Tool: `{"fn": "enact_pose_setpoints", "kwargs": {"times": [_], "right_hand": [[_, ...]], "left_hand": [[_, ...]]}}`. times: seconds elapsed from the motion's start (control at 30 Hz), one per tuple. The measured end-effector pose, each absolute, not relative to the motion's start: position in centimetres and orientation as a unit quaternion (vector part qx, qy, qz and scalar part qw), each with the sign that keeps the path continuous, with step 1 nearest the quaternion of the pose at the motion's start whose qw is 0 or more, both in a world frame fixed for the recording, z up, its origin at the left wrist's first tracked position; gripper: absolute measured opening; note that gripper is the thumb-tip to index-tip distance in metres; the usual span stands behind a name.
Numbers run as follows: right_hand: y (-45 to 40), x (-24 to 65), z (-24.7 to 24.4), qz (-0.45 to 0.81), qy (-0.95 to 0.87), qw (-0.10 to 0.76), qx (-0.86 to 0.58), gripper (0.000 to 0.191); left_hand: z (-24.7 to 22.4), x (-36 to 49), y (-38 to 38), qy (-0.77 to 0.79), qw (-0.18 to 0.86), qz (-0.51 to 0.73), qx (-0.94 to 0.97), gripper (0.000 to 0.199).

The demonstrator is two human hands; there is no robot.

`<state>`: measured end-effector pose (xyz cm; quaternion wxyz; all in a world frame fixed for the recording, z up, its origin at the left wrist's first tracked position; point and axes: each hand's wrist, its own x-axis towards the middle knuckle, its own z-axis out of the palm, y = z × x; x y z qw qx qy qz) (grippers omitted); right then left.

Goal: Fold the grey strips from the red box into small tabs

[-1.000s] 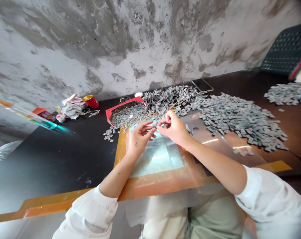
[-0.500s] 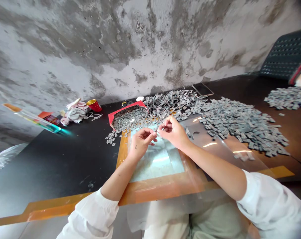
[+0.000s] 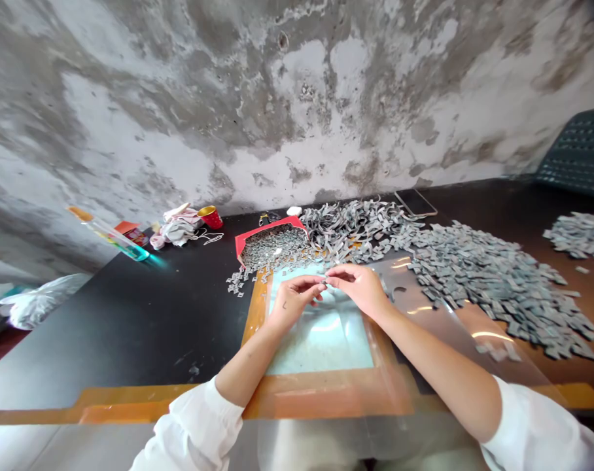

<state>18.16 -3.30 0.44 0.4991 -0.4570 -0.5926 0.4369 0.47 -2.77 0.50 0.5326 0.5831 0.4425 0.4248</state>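
My left hand (image 3: 297,299) and my right hand (image 3: 356,288) meet fingertip to fingertip above a pale, glossy sheet (image 3: 326,350) taped to the table. Both are closed in a pinch around a small grey piece (image 3: 325,281), mostly covered by the fingers. Just beyond my hands a red-edged box (image 3: 271,227) lies with small grey pieces (image 3: 277,248) spilling out of its open side. To its right is a heap of curled grey strips (image 3: 360,226). Further right spreads a big pile of flat grey pieces (image 3: 493,281).
A phone (image 3: 416,203) lies by the stained wall. At the left stand a tube of blue liquid (image 3: 115,237), crumpled cloth (image 3: 179,229) and a red cup (image 3: 211,218). Orange tape (image 3: 144,398) runs along the table's front edge. A dark perforated basket (image 3: 579,154) is at the far right.
The view has shifted, so the table things appear lower and further right. My right fingers have flattened from a raised curl into a level pinch; both hands stay together.
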Motion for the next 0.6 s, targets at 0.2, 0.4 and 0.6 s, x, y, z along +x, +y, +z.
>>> {"fn": "enact_pose_setpoints", "kwargs": {"times": [0.2, 0.4, 0.6], "right_hand": [[-3.53, 18.55, 0.69, 0.381, -0.638, 0.461, -0.485, 0.021], [-3.33, 18.56, 0.49, 0.371, -0.663, 0.432, -0.486, 0.012], [-2.71, 18.67, -0.30, 0.455, -0.627, 0.413, -0.479, 0.015]], "left_hand": [[-0.03, 0.31, -2.58, 0.455, 0.545, 0.402, 0.578, 0.031], [0.09, 0.37, -2.63, 0.465, 0.569, 0.374, 0.566, 0.036], [0.33, -0.01, -2.53, 0.445, 0.584, 0.366, 0.572, 0.036]]}}
